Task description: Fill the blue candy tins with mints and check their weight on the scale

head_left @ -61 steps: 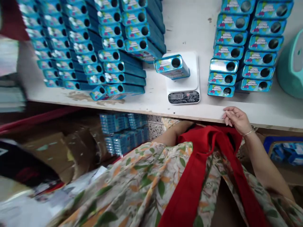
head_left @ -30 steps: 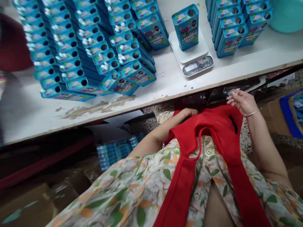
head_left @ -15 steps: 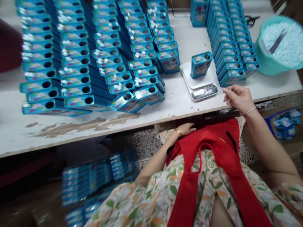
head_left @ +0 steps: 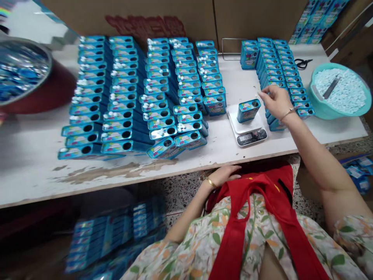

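Observation:
A blue candy tin (head_left: 249,110) with a dark round hole in its top stands upright on a white digital kitchen scale (head_left: 247,126); the display is lit, its digits blurred. Just right of the tin's top is my right hand (head_left: 276,100), thumb and fingertips pinched on what looks like a small white candy (head_left: 259,94). The hand is apart from the tin and partly covers the tin rows behind it. My left hand (head_left: 225,175) lies palm down on the red apron (head_left: 259,186) below the table edge, fingers stretched out, holding nothing.
Rows of open tins (head_left: 125,105), many with white candies on top, fill the table's left. More tins (head_left: 291,74) stand at right beside black scissors (head_left: 303,63) and a turquoise basin (head_left: 339,91) of white candies with a scoop. A red bowl (head_left: 32,89) holds blue-and-silver pieces.
My right hand has moved from the table's front edge up and left to beside the tin's top. The view has tilted upward, showing the cardboard behind. My left hand stays on the apron.

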The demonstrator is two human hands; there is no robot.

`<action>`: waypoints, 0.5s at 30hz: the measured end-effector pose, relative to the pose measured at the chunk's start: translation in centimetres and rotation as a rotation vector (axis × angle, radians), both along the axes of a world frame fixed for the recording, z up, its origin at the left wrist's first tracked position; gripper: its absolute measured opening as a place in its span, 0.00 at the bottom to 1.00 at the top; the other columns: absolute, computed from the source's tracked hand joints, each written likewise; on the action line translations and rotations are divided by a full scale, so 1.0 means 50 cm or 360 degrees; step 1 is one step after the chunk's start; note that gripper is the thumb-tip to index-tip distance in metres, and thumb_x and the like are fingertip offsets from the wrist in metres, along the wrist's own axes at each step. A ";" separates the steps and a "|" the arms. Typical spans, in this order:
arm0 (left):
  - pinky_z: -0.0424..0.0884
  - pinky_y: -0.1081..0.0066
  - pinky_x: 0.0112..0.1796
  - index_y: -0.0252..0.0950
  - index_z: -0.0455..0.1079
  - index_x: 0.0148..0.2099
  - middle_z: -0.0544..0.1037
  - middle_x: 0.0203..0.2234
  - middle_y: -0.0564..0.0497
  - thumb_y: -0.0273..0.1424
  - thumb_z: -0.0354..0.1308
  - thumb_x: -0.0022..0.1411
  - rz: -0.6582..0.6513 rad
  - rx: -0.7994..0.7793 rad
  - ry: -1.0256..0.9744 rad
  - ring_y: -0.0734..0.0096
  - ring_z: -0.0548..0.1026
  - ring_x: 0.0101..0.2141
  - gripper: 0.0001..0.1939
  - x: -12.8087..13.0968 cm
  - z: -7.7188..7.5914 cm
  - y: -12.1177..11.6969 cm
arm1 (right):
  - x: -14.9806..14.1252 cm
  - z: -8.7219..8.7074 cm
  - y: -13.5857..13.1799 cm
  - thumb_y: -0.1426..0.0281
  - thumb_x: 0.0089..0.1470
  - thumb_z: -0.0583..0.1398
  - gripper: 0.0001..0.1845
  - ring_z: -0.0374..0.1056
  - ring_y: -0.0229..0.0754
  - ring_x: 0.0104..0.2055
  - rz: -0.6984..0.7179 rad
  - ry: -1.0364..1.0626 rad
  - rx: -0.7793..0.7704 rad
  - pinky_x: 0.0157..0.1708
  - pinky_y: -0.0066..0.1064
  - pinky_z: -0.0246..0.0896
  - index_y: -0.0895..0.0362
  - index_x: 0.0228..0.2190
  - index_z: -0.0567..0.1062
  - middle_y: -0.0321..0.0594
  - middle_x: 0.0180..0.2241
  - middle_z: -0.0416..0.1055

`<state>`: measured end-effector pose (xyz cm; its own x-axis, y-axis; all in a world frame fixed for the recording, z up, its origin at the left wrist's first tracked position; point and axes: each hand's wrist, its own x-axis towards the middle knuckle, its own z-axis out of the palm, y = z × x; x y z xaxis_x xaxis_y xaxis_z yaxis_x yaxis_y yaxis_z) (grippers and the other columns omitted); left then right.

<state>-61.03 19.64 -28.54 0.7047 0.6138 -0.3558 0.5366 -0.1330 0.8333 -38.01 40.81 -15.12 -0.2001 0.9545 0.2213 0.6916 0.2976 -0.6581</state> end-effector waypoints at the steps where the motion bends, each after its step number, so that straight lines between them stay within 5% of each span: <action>1: 0.68 0.60 0.59 0.38 0.68 0.61 0.75 0.58 0.43 0.39 0.53 0.69 -0.0012 -0.0023 -0.0067 0.57 0.74 0.57 0.21 -0.008 0.022 0.004 | 0.016 -0.005 -0.028 0.53 0.60 0.59 0.21 0.67 0.42 0.30 -0.0015 -0.0030 -0.0003 0.36 0.33 0.62 0.56 0.26 0.71 0.37 0.19 0.63; 6: 0.73 0.66 0.50 0.40 0.73 0.50 0.81 0.45 0.48 0.41 0.50 0.71 0.0419 0.0189 -0.0207 0.65 0.78 0.45 0.16 -0.030 0.091 0.061 | 0.098 -0.096 -0.179 0.56 0.63 0.52 0.21 0.68 0.48 0.30 -0.0122 -0.0328 -0.0314 0.35 0.37 0.60 0.56 0.26 0.71 0.47 0.25 0.72; 11: 0.73 0.70 0.42 0.36 0.68 0.55 0.75 0.43 0.46 0.35 0.53 0.68 0.0960 0.0603 -0.0106 0.70 0.75 0.37 0.16 0.001 0.049 0.150 | 0.108 -0.200 -0.222 0.45 0.61 0.49 0.30 0.71 0.56 0.42 -0.0269 -0.0202 -0.0464 0.44 0.42 0.64 0.57 0.39 0.75 0.56 0.39 0.76; 15: 0.72 0.69 0.42 0.34 0.60 0.64 0.72 0.40 0.47 0.34 0.55 0.67 0.1021 0.0615 -0.0064 0.71 0.72 0.34 0.25 0.031 0.012 0.178 | 0.074 -0.202 -0.225 0.40 0.61 0.45 0.35 0.69 0.50 0.37 -0.0209 -0.0063 -0.0522 0.40 0.37 0.63 0.56 0.35 0.74 0.50 0.33 0.75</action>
<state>-59.50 28.54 -27.96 0.1744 0.9846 -0.0130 0.5772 -0.0916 0.8114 -34.29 29.54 -25.23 -0.0732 0.9916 -0.1066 0.7366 -0.0183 -0.6760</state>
